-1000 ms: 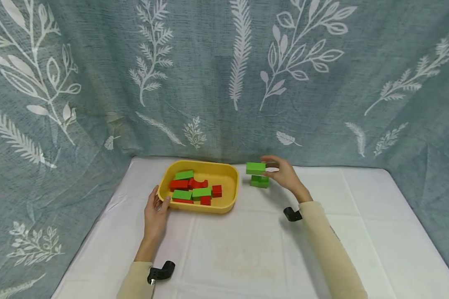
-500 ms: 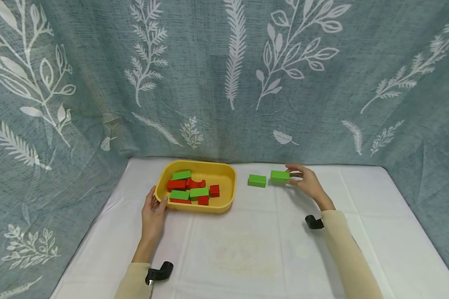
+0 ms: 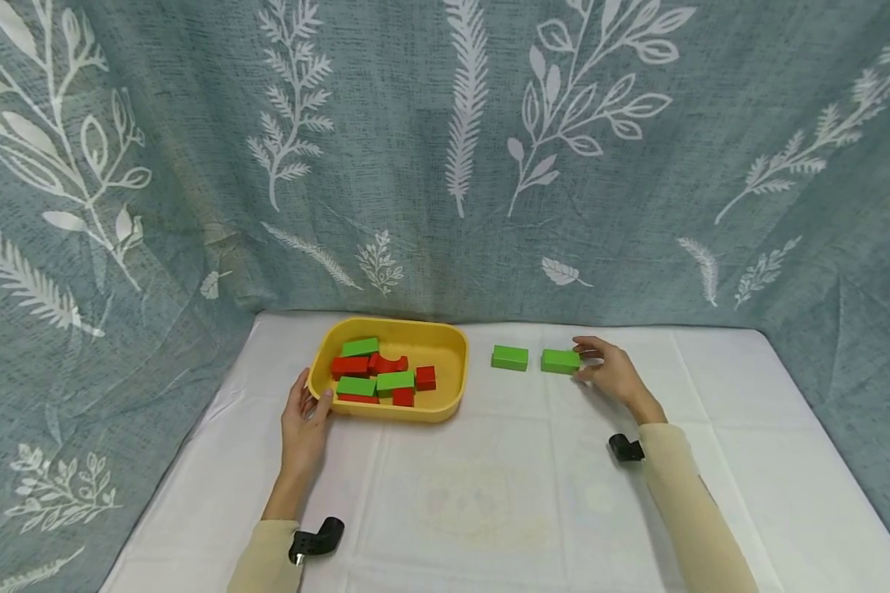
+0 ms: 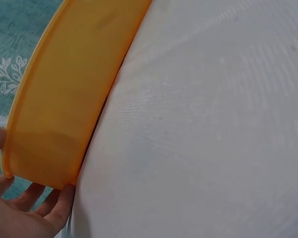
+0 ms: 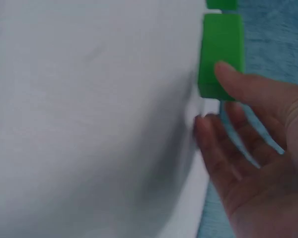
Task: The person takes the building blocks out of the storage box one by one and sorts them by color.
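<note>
A yellow plastic tray (image 3: 456, 362) with rounded corners stands at the back of the table, left of the middle. My left hand (image 3: 304, 424) grips its near left corner, thumb at the rim; in the left wrist view the fingers (image 4: 62, 208) lie against the tray's end wall. A green rectangular block (image 3: 559, 361) lies on the cloth to the right of the tray. My right hand (image 3: 614, 375) pinches its right end; the right wrist view has a fingertip resting on this block (image 5: 222, 42). A second green block (image 3: 509, 357) lies between it and the tray, a small gap apart.
Inside the tray are several green and red blocks, among them a red arch-cut block (image 3: 389, 364) and a red cube (image 3: 425, 378). White cloth (image 3: 482, 502) covers the table. A blue-green leaf-patterned curtain (image 3: 400, 165) hangs right behind its back edge.
My right hand has carried the green block from above the other green block to the right, then down onto the cloth beside it. The left hand keeps its grip on the tray.
</note>
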A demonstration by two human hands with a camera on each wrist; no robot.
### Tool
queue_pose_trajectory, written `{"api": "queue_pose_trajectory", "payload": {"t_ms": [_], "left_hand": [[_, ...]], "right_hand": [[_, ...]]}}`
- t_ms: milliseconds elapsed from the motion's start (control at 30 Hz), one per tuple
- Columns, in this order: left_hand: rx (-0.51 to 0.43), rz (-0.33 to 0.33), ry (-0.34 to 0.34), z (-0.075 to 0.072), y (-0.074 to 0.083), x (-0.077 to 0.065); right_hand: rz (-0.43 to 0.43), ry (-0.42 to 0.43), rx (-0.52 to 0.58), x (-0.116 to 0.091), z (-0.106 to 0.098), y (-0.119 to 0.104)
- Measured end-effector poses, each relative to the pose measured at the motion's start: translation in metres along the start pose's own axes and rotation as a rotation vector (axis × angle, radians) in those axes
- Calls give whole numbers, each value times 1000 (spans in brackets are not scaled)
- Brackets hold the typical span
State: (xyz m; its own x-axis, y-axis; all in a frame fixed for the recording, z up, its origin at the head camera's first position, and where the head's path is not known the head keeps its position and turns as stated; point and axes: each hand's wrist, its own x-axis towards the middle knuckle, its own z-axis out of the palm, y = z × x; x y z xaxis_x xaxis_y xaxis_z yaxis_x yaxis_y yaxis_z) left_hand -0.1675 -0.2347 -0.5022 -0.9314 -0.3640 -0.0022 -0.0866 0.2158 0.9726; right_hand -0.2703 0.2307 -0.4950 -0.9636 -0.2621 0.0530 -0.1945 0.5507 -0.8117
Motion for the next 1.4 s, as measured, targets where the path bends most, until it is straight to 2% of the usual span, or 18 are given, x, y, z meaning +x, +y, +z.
{"api": "queue_pose_trajectory", "payload": {"t_ms": [100,200,367,500,700,867,1000,1133,1233,1333,1400], "left_hand": [[-1,1,-4,0,0,1],[1,3,-5,-1,-1,1],[-10,12,-9,-1,-2,2],[-26,5,-10,-1,-2,2],[-32,10,-10,0,-2,3],[-44,8,-4,0,-3,3],[-51,12,-7,0,-4,2],[-80,24,-12,-1,-2,1],[-99,22,-17,-2,9,-4],[-97,14,-17,-3,14,-5],[-89,17,-16,-2,9,-4]], "right_hand": [[-4,16,-27,1,-4,-9],[-52,58,-70,6,-2,-28],[-242,89,-150,19,24,-75],[-365,-5,-164,29,62,-113],[-415,-183,-260,42,120,-151],[-458,-278,-333,51,161,-162],[-459,-289,-445,56,181,-163],[-451,-260,-543,58,190,-163],[-448,-241,-594,58,194,-164],[-447,-238,-614,59,196,-164],[-439,-245,-597,59,197,-165]]}}
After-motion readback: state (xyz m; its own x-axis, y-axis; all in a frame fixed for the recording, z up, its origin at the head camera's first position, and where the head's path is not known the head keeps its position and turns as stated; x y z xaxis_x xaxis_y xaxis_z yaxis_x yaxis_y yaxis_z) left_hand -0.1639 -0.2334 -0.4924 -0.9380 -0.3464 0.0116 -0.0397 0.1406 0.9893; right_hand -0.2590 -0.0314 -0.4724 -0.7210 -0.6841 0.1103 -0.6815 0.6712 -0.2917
